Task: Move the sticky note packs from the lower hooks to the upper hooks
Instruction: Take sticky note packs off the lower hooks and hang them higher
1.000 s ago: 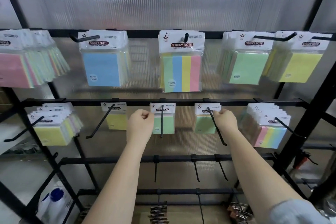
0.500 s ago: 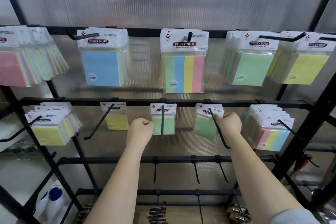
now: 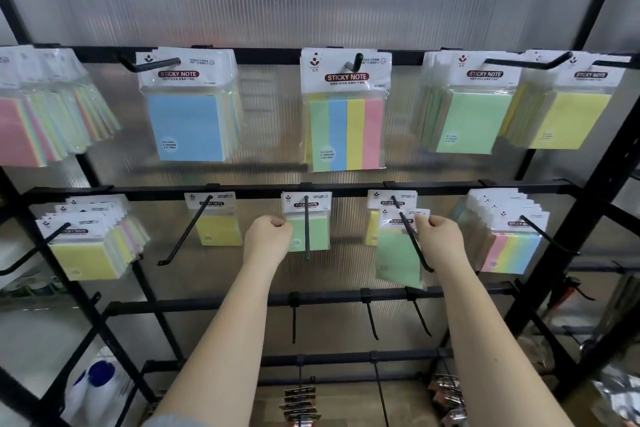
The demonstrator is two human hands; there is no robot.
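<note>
On the lower rail, my right hand (image 3: 438, 239) pinches the header of a green sticky note pack (image 3: 398, 253), which sits partway out along its black hook (image 3: 412, 243) and tilts. A yellow pack (image 3: 372, 229) stays at the back of that hook. My left hand (image 3: 268, 236) is curled at the left edge of another green pack (image 3: 313, 236), which hangs at the back of the middle lower hook (image 3: 307, 229). On the upper rail a larger green pack (image 3: 474, 121) and a striped pack (image 3: 346, 128) hang on their hooks.
Further packs hang on the upper rail: blue (image 3: 188, 125), yellow (image 3: 568, 121), a pink stack (image 3: 20, 132). The lower rail carries a yellow stack (image 3: 83, 256), a single yellow pack (image 3: 218, 229) and a striped stack (image 3: 509, 246). Bare hooks (image 3: 370, 322) stick out below. A black post (image 3: 588, 218) stands right.
My right hand has drawn the green pack forward along its hook, uncovering a yellow pack behind it. My left hand has dropped slightly beside the middle green pack.
</note>
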